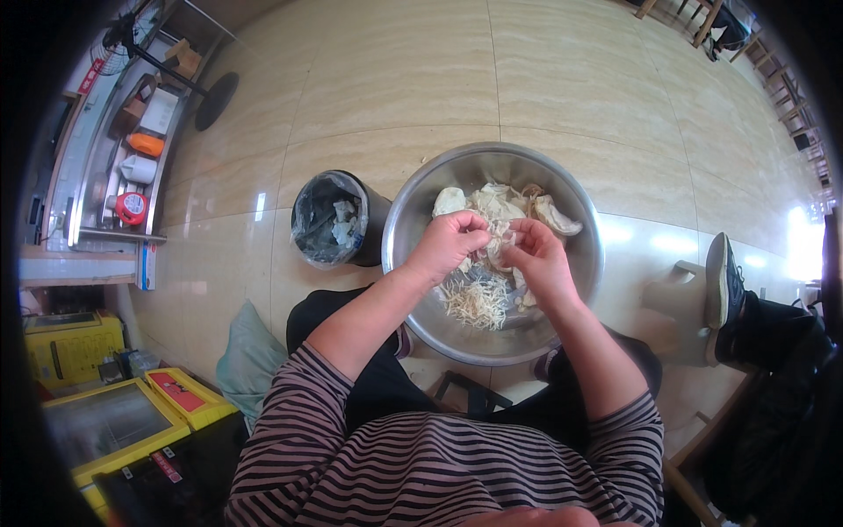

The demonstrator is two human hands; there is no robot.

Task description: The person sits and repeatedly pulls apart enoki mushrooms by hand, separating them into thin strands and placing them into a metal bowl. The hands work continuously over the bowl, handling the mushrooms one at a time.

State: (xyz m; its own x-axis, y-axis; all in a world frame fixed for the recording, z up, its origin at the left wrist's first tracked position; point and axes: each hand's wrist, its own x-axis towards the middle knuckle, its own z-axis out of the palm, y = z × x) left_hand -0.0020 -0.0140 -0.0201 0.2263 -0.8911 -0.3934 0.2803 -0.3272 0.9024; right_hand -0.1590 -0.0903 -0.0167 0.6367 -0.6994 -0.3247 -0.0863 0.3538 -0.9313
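Observation:
A wide stainless steel basin (590, 263) sits on the floor before me, between my knees. Over its middle, my left hand (449, 245) and my right hand (544, 262) pinch a pale, frayed strip of food (498, 241) between thumbs and fingers. Larger cream-coloured pieces (495, 201), perhaps mushroom, lie behind my hands, and one curved piece (555, 216) rests to the right. Nearer to me, on the basin's bottom, is a loose heap of thin pale shreds (477, 304). My fingers partly hide the held strip.
Left of the basin stands a dark bin (377, 227) with a clear liner and crumpled waste. At right are a plastic stool (678, 296) and another person's shoe (723, 283). A pedestal fan (216, 101), a metal shelf (118, 234) and yellow-framed boxes (108, 428) line the left side.

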